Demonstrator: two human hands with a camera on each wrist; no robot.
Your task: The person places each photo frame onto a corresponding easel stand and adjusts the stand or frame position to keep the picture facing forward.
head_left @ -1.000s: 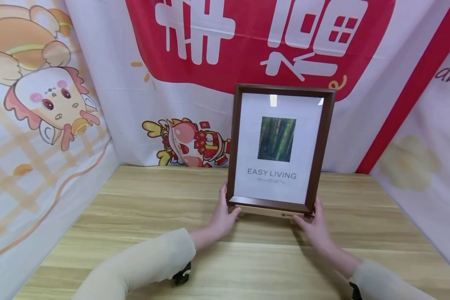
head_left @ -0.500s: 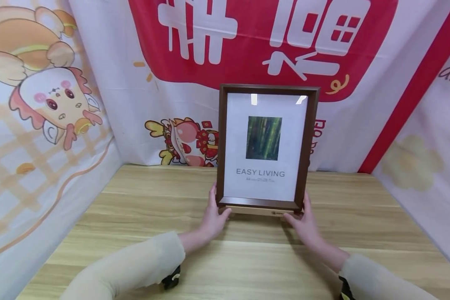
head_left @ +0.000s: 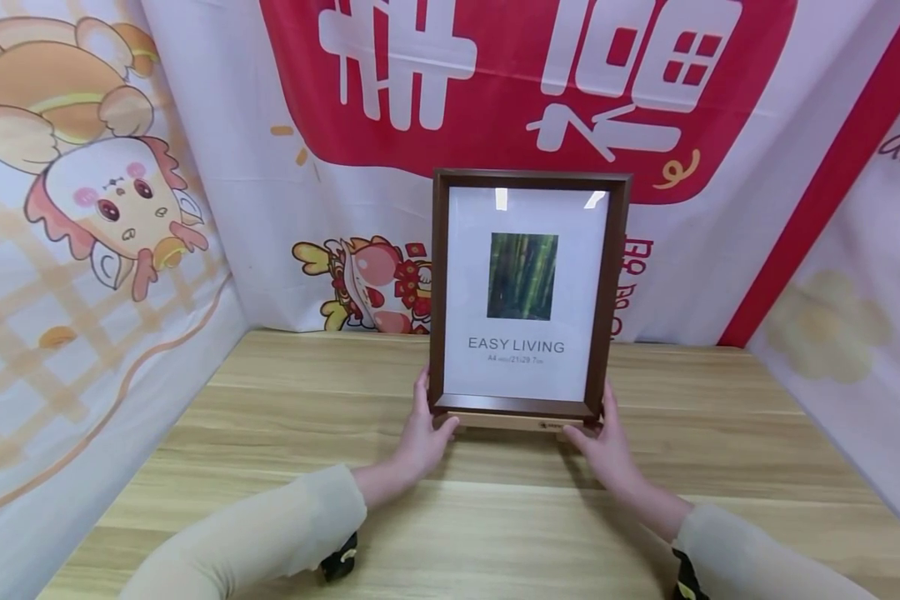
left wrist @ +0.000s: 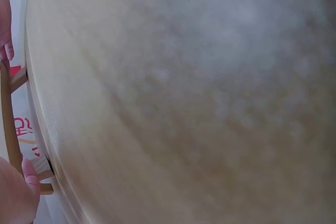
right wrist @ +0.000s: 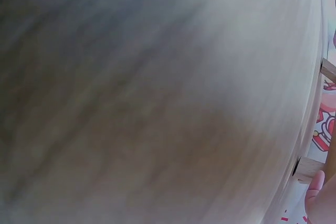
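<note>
A dark brown picture frame [head_left: 525, 408], with a small bamboo picture and the words "EASY LIVING", stands upright on a light wooden stand [head_left: 487, 422] in the head view. My left hand [head_left: 420, 440] grips the stand's left end, its thumb on the front ledge. At the opposite end my right hand [head_left: 611, 452] holds on likewise; its other fingers go up beside the frame. The left wrist view has the stand's foot [left wrist: 19, 80] and my left thumb [left wrist: 30, 174] at its left edge. Part of my right thumb [right wrist: 315, 186] shows by a wooden foot [right wrist: 308, 170] in the right wrist view.
The wood-grain table [head_left: 480, 533] spreads beneath both arms. Behind it hangs a white cloth [head_left: 247, 217] with a red printed panel [head_left: 510, 108]. A cartoon-printed cloth [head_left: 15, 350] walls the left, and another pale cloth [head_left: 855, 400] the right.
Both hands have moved left along the table with the stand and frame, mostly in the first half second and only slightly since. The frame also faces more squarely forward.
</note>
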